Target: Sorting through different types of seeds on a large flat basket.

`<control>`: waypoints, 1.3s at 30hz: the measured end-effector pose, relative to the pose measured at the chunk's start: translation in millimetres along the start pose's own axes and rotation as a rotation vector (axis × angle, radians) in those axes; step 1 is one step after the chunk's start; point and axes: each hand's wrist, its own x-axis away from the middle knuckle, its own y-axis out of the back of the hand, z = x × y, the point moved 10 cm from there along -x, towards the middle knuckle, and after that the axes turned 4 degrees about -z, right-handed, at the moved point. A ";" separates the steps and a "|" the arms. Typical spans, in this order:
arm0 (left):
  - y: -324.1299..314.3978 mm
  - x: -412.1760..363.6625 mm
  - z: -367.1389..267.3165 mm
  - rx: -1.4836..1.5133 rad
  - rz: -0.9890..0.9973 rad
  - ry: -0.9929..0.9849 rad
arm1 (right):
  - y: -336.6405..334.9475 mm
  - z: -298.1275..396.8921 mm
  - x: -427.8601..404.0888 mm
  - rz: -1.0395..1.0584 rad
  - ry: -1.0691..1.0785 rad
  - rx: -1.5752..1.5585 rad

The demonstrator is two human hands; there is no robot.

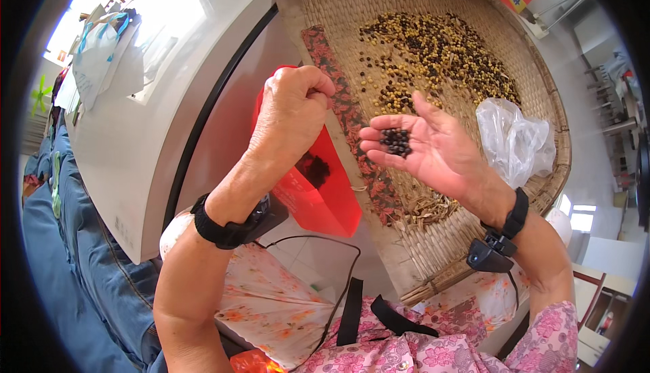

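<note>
My left hand [294,106] is closed in a fist at the rim of a red plastic bag [330,210], which hangs below it beside the woven tray. Dark contents [316,169] show inside the bag's mouth. My right hand [442,152] is palm up over the tray, to the right of the bag, cupping a small heap of dark beans [396,142] on its fingers. Beneath and beyond it lies the large woven bamboo tray [330,2], with mixed yellow and dark beans [436,53] spread across its far part.
A crumpled clear plastic bag [515,139] lies on the tray's right side. Dry husks [429,208] lie near its front. A patterned cloth strip [337,78] runs along the left side. A white-topped table [147,134] stands left; a thin black cable [315,238] hangs below.
</note>
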 end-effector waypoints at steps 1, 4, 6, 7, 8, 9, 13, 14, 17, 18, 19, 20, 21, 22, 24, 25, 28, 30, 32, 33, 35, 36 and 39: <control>-1.4 0.5 0.5 0.004 0.027 -0.007 | -6.7 -3.5 -5.9 0.003 0.001 0.005; 3.0 -0.2 1.0 0.011 0.017 -0.015 | -23.7 -20.5 -32.5 0.021 -0.019 0.092; 8.2 0.2 3.3 0.021 0.009 0.007 | -35.4 -34.0 -49.4 0.025 -0.021 0.136; 10.4 -0.1 4.0 0.032 0.006 0.031 | -37.8 -37.8 -54.4 0.025 -0.024 0.176; 12.1 -1.1 1.1 0.037 0.001 0.020 | -36.9 -38.6 -58.4 0.026 -0.014 0.185; 14.1 -1.5 0.9 0.048 -0.004 0.023 | -36.3 -44.4 -64.8 0.040 -0.033 0.202; 27.0 -2.1 -1.9 0.062 -0.113 -0.066 | -39.8 -58.3 -73.6 0.094 -0.100 0.247; 28.3 -1.9 1.5 0.060 -0.113 -0.054 | -41.7 -58.1 -71.9 0.112 -0.109 0.221; 24.2 0.4 2.5 0.016 -0.056 -0.065 | -41.7 -51.5 -62.4 0.107 -0.108 0.147; 26.1 0.7 2.3 0.013 -0.059 -0.073 | -42.4 -47.0 -58.6 0.092 -0.098 0.094; 27.7 1.0 4.6 0.000 -0.072 -0.073 | -41.6 -43.5 -55.1 0.098 -0.091 0.097; 28.8 1.3 6.7 -0.012 -0.084 -0.073 | -44.7 -40.3 -50.6 0.161 -0.090 0.074; 29.3 0.6 5.4 -0.010 -0.088 -0.085 | -49.1 -35.3 -44.5 0.223 -0.084 0.056; 31.6 -0.2 7.2 -0.015 -0.115 -0.067 | -39.8 -29.9 -41.1 0.133 -0.056 0.027; 32.1 -0.5 8.2 -0.019 -0.150 -0.063 | -40.1 -18.6 -21.3 0.148 -0.031 0.032; 33.7 0.0 12.6 -0.020 -0.145 -0.032 | -45.6 -13.1 -11.3 0.170 -0.019 0.026; 42.5 6.6 17.1 0.006 -0.149 -0.034 | -53.6 -0.7 14.8 0.187 0.023 0.030; 47.5 9.8 13.4 -0.032 -0.144 -0.061 | -48.7 10.2 29.3 0.188 0.073 0.062; 45.5 8.8 6.5 -0.104 -0.133 -0.054 | -39.3 24.2 44.8 0.203 0.126 0.060; 40.8 9.0 13.3 -0.128 -0.123 -0.050 | -32.5 26.6 48.1 0.202 0.145 0.061; 34.9 10.8 23.7 -0.162 -0.150 -0.070 | -18.7 31.1 54.1 0.193 0.179 0.071; 26.7 7.9 21.7 -0.159 -0.159 -0.092 | -10.3 39.9 62.2 0.172 0.211 0.092; 8.8 7.6 20.0 -0.151 -0.116 -0.088 | -2.1 52.4 76.0 0.154 0.257 0.114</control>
